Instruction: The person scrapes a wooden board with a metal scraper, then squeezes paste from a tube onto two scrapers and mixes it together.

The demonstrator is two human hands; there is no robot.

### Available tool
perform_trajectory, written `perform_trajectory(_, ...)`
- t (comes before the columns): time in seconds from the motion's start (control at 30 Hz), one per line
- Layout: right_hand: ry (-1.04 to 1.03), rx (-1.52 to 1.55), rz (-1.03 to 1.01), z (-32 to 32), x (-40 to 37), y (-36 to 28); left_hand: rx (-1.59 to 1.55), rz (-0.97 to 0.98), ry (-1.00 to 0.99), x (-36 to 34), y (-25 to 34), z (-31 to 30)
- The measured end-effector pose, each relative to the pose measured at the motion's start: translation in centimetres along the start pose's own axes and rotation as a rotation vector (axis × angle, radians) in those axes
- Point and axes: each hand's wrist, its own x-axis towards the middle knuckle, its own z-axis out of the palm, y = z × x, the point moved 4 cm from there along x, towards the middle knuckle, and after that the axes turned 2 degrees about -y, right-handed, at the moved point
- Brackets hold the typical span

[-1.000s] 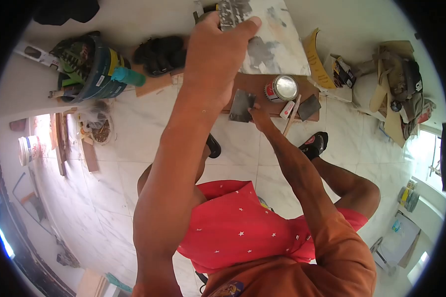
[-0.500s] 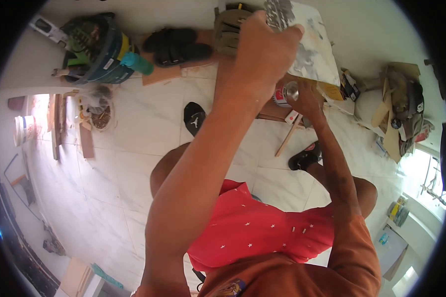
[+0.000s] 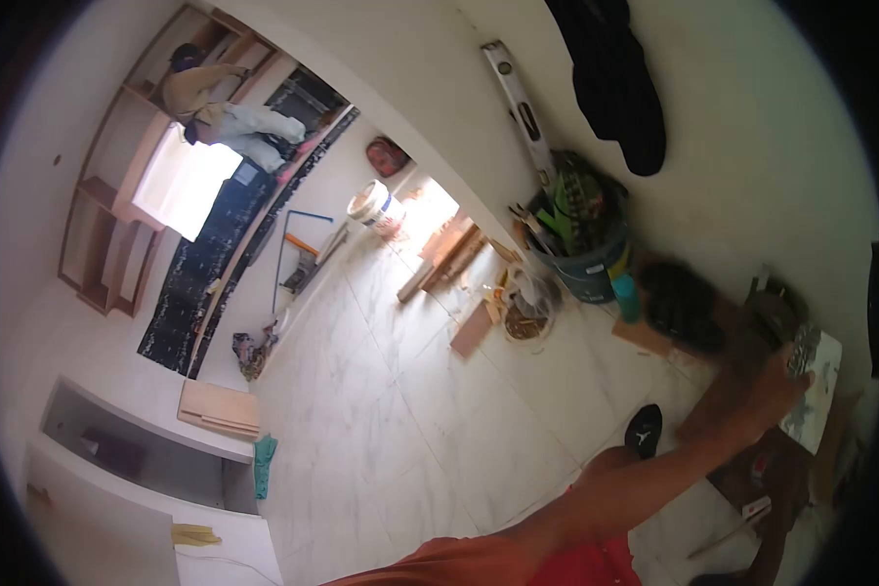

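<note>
My left hand (image 3: 774,398) reaches out at the right of the view, its fingers closed at the edge of a flat white board (image 3: 822,393) smeared with grey. A dark, white-speckled strip (image 3: 804,352) shows at the fingertips, over the board. Below it, my right hand (image 3: 787,479) is in shadow beside a small red and white can (image 3: 758,469); its fingers are too dark and blurred to make out. A thin wooden stick (image 3: 718,540) lies near the can.
A dark bucket (image 3: 586,269) of tools with a spirit level (image 3: 523,112) stands against the wall. Beside it are black sandals (image 3: 684,308). Wood offcuts (image 3: 444,262) and a white pail (image 3: 376,207) are farther left. Another person (image 3: 230,112) is up by the shelving.
The view has swung left, so my hands, the board and the can now appear at the lower right. The shelving and another person have come into view.
</note>
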Motion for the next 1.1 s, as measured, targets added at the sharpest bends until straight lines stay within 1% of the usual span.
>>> perform_trajectory(0.1,-0.010,0.009,-0.019,-0.2,0.6,0.0,0.047,-0.033,-0.013,0.2,-0.1,0.7)
perform_trajectory(0.17,-0.024,0.004,-0.031,0.0,0.8,-0.1,-0.031,-0.069,-0.038,-0.5,0.4,1.2)
perform_trajectory(0.27,-0.036,0.003,-0.051,-0.2,1.1,0.1,-0.049,-0.097,-0.114,-1.5,2.6,1.5)
perform_trajectory(0.37,-0.037,0.015,-0.063,-0.2,1.5,0.3,0.086,0.021,-0.056,0.1,0.1,2.1)
perform_trajectory(0.47,-0.043,0.024,-0.073,0.0,1.7,0.4,-0.025,-0.009,-0.119,-0.5,1.1,2.3)
perform_trajectory(0.57,-0.046,0.024,-0.090,-0.2,2.0,0.3,-0.020,-0.042,-0.137,-1.0,2.2,2.1)
perform_trajectory(0.67,-0.045,0.023,-0.103,-0.9,2.5,-0.2,-0.034,0.020,-0.092,-1.1,2.0,2.2)
perform_trajectory(0.77,-0.049,0.011,-0.113,-1.8,3.1,-0.8,0.027,0.021,-0.031,-1.3,1.9,2.2)
perform_trajectory(0.87,-0.049,0.012,-0.127,-2.5,3.5,-1.3,-0.023,0.056,-0.061,-0.4,0.6,2.4)
perform_trajectory(1.07,-0.055,0.009,-0.143,-3.3,4.1,-1.9,-0.071,0.063,-0.084,-0.6,0.8,2.5)
perform_trajectory(1.1,-0.056,0.011,-0.146,-3.5,4.3,-2.0,-0.057,0.070,-0.044,-0.4,0.4,2.5)
